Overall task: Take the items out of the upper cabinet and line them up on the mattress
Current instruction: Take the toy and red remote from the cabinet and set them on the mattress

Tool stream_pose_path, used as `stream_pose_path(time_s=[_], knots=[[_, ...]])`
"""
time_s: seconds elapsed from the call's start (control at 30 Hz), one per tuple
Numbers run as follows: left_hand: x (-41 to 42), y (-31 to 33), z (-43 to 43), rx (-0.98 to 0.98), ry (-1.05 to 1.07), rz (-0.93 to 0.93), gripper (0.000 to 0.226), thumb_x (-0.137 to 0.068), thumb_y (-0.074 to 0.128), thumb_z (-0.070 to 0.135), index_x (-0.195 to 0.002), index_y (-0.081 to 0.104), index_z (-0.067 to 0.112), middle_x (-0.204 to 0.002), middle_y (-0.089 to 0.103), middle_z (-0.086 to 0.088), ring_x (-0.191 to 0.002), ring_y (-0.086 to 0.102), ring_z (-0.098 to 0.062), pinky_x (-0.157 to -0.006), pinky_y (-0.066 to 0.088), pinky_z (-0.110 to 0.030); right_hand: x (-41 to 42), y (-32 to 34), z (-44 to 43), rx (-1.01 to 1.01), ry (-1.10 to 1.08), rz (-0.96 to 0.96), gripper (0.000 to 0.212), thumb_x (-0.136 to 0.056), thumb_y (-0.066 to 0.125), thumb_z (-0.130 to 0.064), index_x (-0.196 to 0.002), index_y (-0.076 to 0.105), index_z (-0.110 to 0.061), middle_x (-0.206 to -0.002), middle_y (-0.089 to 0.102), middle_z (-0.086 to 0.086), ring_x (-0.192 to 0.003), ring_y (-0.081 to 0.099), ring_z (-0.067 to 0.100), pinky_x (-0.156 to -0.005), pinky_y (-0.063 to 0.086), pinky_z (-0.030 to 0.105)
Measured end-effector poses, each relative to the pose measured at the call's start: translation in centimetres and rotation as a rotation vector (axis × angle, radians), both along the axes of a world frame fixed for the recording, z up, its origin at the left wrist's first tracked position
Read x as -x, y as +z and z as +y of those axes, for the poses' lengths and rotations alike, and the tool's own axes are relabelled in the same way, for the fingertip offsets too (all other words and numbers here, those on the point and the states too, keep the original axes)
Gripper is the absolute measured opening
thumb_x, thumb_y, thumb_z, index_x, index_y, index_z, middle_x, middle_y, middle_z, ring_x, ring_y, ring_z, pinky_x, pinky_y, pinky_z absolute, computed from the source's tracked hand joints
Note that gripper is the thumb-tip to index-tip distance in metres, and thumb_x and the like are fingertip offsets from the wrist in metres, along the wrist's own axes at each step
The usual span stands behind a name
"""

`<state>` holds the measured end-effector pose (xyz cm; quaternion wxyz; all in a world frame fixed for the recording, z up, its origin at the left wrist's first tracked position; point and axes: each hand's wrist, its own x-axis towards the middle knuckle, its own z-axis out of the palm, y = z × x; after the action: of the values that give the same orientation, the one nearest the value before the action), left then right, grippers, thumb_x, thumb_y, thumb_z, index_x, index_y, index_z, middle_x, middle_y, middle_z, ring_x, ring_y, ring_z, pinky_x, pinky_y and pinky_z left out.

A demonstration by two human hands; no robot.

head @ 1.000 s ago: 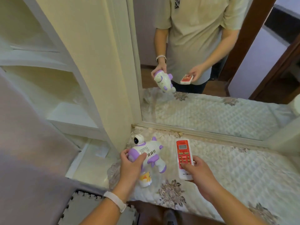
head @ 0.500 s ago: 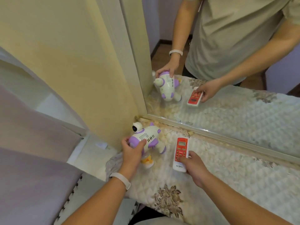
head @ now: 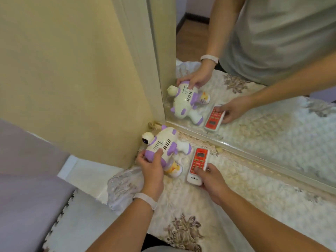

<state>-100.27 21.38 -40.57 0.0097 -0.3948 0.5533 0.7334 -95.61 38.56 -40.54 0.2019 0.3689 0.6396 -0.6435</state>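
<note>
Left hand [head: 152,168] grips the toy robot [head: 164,142], right hand [head: 211,180] the remote [head: 198,161], both seemingly set on the mattress [head: 245,211] but not yet released

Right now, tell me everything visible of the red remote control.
The red remote control looks plastic: red face, white casing, grey display at its far end, rows of buttons. It lies face up on the mattress, right of the toy robot. The right hand grips its near end, thumb on the buttons.
</note>
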Motion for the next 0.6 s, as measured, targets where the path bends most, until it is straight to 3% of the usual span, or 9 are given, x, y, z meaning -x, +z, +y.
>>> stream_pose_path(time_s=[0.1, 0.27, 0.37, 0.47, 0.53, 0.6], knots=[[0.2, -0.4, 0.3, 0.003, -0.034, -0.010, 0.052, -0.085, 0.072, 0.018, -0.124, 0.039, 0.021, -0.118, 0.058, -0.002, -0.107, 0.064, -0.020, -0.093, 0.053, -0.053, 0.3, -0.9, 0.1, -0.066, 0.060, -0.008, 0.007, -0.092, 0.065, -0.019, -0.098, 0.064, -0.017, -0.098, 0.073, 0.007, -0.086, 0.072, 0.021, -0.081, 0.059, 0.048], [-0.4, 0.2, -0.7, 0.120, -0.217, -0.006, 0.053, -0.085, 0.073, 0.025, -0.127, 0.041, 0.017, -0.119, 0.060, -0.001, -0.107, 0.063, -0.014, -0.095, 0.053, -0.045, 0.5, -0.8, 0.4, -0.224, 0.225, -0.024, 0.021, -0.094, 0.058, -0.031, -0.108, 0.060, -0.016, -0.095, 0.070, -0.001, -0.081, 0.070, 0.018, -0.071, 0.061, 0.041], [-0.7, 1.0, -1.5, 0.178, -0.319, 0.018, 0.048, -0.086, 0.072, 0.025, -0.124, 0.045, 0.017, -0.118, 0.063, 0.000, -0.101, 0.065, -0.007, -0.088, 0.055, -0.031, 0.1, -0.3, 0.8, -0.327, 0.287, -0.008, 0.028, -0.093, 0.057, -0.035, -0.112, 0.059, -0.014, -0.095, 0.068, -0.002, -0.082, 0.069, 0.020, -0.078, 0.058, 0.045], [-1.1, 2.3, -2.0, 0.250, -0.394, 0.056, 0.039, -0.087, 0.071, 0.020, -0.118, 0.048, 0.021, -0.112, 0.065, 0.005, -0.096, 0.065, 0.000, -0.078, 0.054, -0.018, -0.7, 0.7, 1.5, -0.421, 0.326, 0.024, 0.035, -0.094, 0.055, -0.033, -0.123, 0.055, -0.012, -0.092, 0.064, -0.003, -0.079, 0.064, 0.016, -0.067, 0.049, 0.032], [-1.7, 3.1, -2.4, 0.315, -0.457, 0.080, 0.030, -0.087, 0.070, 0.019, -0.109, 0.052, 0.028, -0.110, 0.067, 0.006, -0.093, 0.067, 0.001, -0.075, 0.053, -0.018, -1.5, 1.1, 1.9, -0.452, 0.343, 0.056, 0.040, -0.095, 0.055, -0.030, -0.130, 0.051, -0.011, -0.093, 0.062, -0.003, -0.074, 0.059, 0.011, -0.060, 0.041, 0.024], [-2.7, 4.2, -2.9, 0.368, -0.502, 0.106, 0.027, -0.087, 0.070, 0.018, -0.102, 0.055, 0.035, -0.108, 0.068, 0.008, -0.091, 0.067, 0.002, -0.077, 0.052, -0.022, -2.3, 1.8, 2.1, -0.470, 0.359, 0.083, 0.043, -0.096, 0.053, -0.029, -0.134, 0.050, -0.010, -0.097, 0.060, -0.003, -0.075, 0.058, 0.010, -0.062, 0.042, 0.026]])
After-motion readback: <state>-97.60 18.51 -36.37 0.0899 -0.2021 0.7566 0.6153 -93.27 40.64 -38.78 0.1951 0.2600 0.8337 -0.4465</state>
